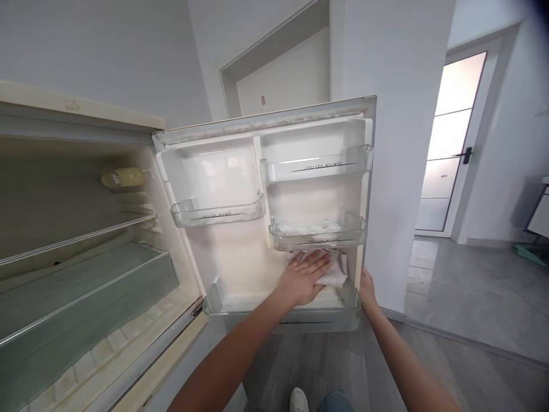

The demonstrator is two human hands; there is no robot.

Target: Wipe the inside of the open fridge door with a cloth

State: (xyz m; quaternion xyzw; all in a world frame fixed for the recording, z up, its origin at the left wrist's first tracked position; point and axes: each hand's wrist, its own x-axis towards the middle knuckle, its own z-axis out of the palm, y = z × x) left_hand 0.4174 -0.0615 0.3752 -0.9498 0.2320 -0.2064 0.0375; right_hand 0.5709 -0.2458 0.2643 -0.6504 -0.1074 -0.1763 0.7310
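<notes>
My left hand point(306, 274) lies with outstretched fingers over a pale cloth point(337, 272), holding it against the upright inner wall of the open fridge door point(240, 257). The cloth is just below the middle right door shelf point(317, 237) and above the long bottom shelf point(326, 320). At the door's right outer edge, my right hand point(366, 287) closes round the edge; its fingers are partly hidden behind the door.
The fridge's open cabinet on the left holds a glass shelf point(86, 237) and a greenish drawer point(98, 297). More clear shelves line the door, one at left point(218, 214) and one at upper right point(317, 166). A glazed door point(454, 143) stands at far right.
</notes>
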